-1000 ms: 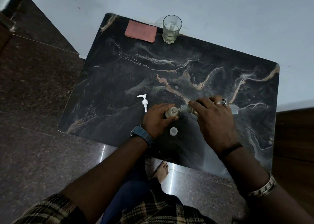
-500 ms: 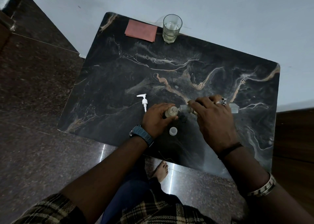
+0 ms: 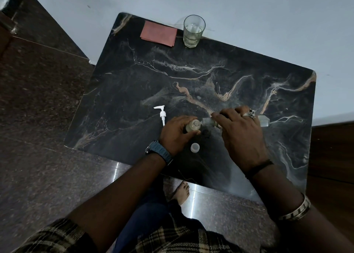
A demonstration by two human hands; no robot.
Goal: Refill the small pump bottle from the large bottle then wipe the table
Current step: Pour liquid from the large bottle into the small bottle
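My left hand (image 3: 175,133) grips the small pump bottle (image 3: 193,125), which stands upright with its neck uncovered near the front edge of the black marble table (image 3: 191,76). My right hand (image 3: 241,135) holds the large clear bottle (image 3: 264,120) tipped on its side, its mouth (image 3: 206,121) against the small bottle's neck. Most of the large bottle is hidden under my fingers. The white pump head (image 3: 161,113) lies on the table left of my left hand. A small white cap (image 3: 195,147) lies just in front of the small bottle.
A folded red cloth (image 3: 158,33) lies at the table's far edge, with a drinking glass (image 3: 193,31) holding a little liquid to its right. The table stands against a pale wall. Dark polished floor surrounds it, and my bare foot (image 3: 181,192) shows below the front edge.
Almost nothing differs; both hands stay in the same hold on the two bottles, with the large bottle still tipped to the small one.
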